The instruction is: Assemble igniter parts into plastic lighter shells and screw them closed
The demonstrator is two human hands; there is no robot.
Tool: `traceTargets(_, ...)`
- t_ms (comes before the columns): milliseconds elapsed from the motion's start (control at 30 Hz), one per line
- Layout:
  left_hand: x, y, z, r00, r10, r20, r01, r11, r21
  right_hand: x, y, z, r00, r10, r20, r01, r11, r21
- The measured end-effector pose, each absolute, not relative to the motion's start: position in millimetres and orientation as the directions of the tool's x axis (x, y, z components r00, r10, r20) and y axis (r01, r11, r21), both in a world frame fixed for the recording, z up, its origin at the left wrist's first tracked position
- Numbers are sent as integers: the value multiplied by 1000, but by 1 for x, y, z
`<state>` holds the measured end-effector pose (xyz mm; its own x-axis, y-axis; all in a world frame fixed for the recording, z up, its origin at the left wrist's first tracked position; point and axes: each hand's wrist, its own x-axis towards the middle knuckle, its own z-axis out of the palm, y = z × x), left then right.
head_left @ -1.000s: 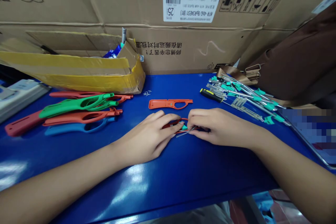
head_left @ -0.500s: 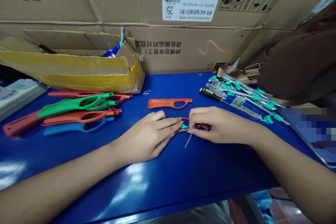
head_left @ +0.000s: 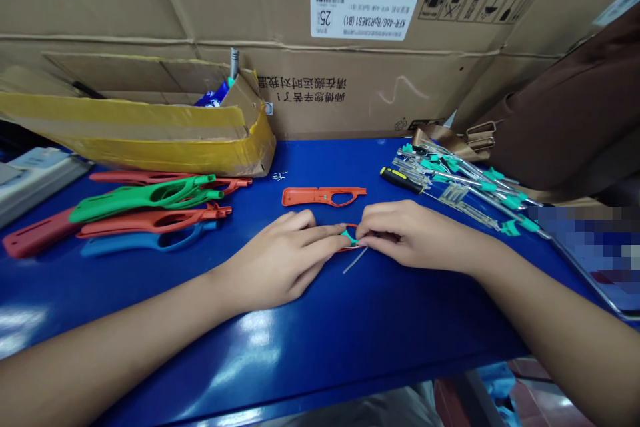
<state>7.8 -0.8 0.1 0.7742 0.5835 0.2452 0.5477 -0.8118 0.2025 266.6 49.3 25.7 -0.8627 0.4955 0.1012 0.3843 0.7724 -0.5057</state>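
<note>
In the middle of the blue table (head_left: 350, 347), the left hand (head_left: 285, 255) lies palm down, fingers stretched flat over a red shell (head_left: 351, 226). The right hand (head_left: 413, 237) faces it, knuckles up, fingertips pinched shut on one teal-tipped rod (head_left: 354, 261), whose teal end sits between the two hands. Just beyond lies one orange shell (head_left: 324, 196). Far left are one green handle (head_left: 145, 195), one blue handle (head_left: 145, 241) and at least two red handles (head_left: 150, 221). Far right, one screwdriver (head_left: 400, 179) lies beside a heap of rods (head_left: 465, 180) too tangled to count.
</note>
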Motion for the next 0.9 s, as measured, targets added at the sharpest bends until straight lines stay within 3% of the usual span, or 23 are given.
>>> traceTargets(467,8,-1,1,758,590,276,556,-807,198,268,48,25,-899,418,130,326,837,-440)
traceTargets(900,8,-1,0,779,573,254,551,-819,158,267,49,26,-889,428,160,309,821,-479)
